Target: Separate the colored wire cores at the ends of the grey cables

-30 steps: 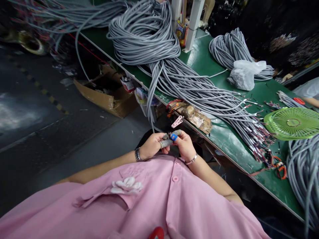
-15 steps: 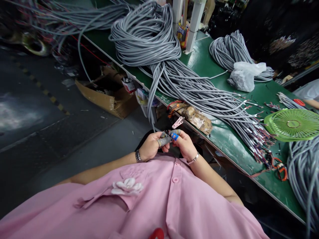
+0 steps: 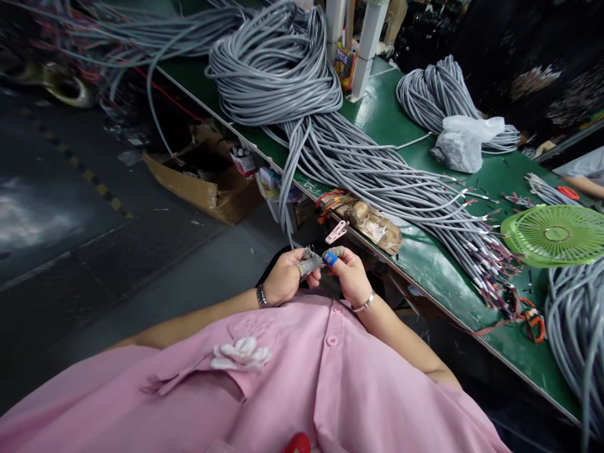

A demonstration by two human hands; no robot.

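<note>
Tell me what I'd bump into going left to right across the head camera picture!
Cardboard box → left hand → right hand → plastic bag → green fan.

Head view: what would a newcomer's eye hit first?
Probably the big coil of grey cable at top centre on the green table, with a sheaf of cables spreading rightward to coloured wire ends. Then the bright green fan at the right edge. Mid-frame, the left hand and right hand meet just beyond the pink shirt.
</note>
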